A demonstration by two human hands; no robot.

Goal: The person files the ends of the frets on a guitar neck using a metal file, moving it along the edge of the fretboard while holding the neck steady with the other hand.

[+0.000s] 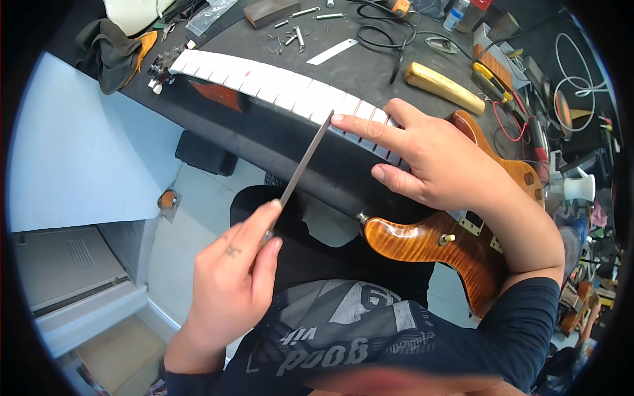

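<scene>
The left hand (231, 290) is closed round the handle end of a thin, stiff file (300, 173), its tip under the forefinger of the open right hand (422, 155) on the taped guitar neck (277, 86)—light, best gripped low.

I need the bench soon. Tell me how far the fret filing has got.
Done: white masking tape covers the fretboard between frets. In hand: the left hand holds a slim file, its tip at a fret where the right hand guides it with the index finger. Left: cannot tell how many frets are finished; tape is on.
</scene>
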